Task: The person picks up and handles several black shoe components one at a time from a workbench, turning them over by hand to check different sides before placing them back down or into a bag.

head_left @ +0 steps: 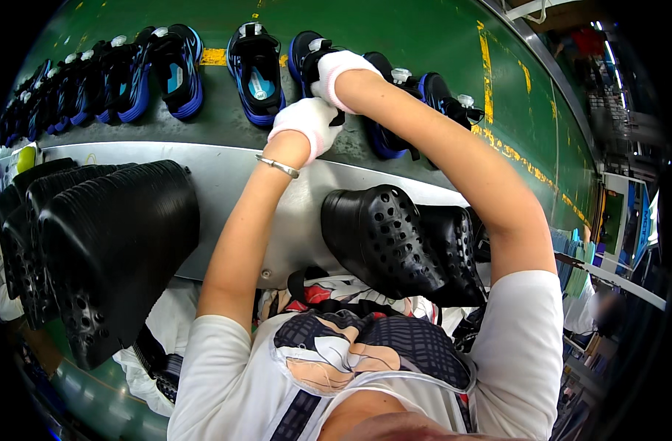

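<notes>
Both my hands, in white gloves with pink cuffs, are together at a black sneaker with a blue sole [298, 60] on the line. My left hand [311, 122] is curled at the sneaker's near end, a bit of black showing beside its fingers. Just above, my right hand [342, 72] closes over the upper part near the tongue; most of its fingers are hidden. Another black and blue sneaker [256, 79] stands to the left. To the right, partly behind my right arm, are more sneakers [384, 136], with a whitish clear piece [401, 75] at one tongue.
A long row of similar sneakers [130, 81] runs off left along the green surface [395, 29]. On the metal ledge [237, 173] nearer me lie stacked black perforated molded shells [119, 228] at left and more shells [384, 235] at right. Yellow markings [487, 66] line the far side.
</notes>
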Demonstrator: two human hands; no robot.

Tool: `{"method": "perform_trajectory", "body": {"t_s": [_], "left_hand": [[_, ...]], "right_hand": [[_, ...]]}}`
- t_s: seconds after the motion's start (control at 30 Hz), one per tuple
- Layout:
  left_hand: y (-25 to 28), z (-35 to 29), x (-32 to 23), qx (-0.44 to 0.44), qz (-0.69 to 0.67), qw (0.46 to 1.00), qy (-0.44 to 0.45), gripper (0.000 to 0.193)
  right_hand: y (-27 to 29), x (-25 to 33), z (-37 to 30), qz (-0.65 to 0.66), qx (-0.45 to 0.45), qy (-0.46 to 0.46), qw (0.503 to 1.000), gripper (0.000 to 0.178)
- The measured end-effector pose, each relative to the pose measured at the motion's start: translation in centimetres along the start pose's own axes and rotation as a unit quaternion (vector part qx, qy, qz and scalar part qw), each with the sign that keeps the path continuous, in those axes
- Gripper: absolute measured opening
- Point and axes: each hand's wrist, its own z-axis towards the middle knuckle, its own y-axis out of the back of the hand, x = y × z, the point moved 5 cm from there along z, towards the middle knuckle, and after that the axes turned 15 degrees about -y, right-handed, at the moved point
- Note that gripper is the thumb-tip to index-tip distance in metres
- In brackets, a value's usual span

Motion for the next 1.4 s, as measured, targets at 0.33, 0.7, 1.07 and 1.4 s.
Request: {"method": "perform_trajectory", "body": {"t_s": [0.33, 0.7, 1.07, 1.4], "left_hand": [[-0.4, 0.7, 0.7, 0.048, 0.015, 0.999, 0.021, 0.038], [-1.8, 0.0, 3.8, -0.132, 0.063, 0.988, -0.053, 0.038], [2.4, -3.1, -2.0, -0.253, 0.159, 0.954, -0.022, 0.039], [2.1, -3.5, -2.8, -0.243, 0.092, 0.961, -0.095, 0.032]], "right_hand": [[0.2, -0.2, 1.1, 0.098, 0.026, 0.028, 0.994, 0.031], [3.7, -22.3, -14.9, 0.231, -0.108, 0.039, 0.966, 0.041], [-10.9, -34.5, -26.4, 0.284, -0.149, -0.189, 0.928, 0.053], [-13.6, -32.8, -24.5, 0.203, -0.152, -0.212, 0.944, 0.057]]}}
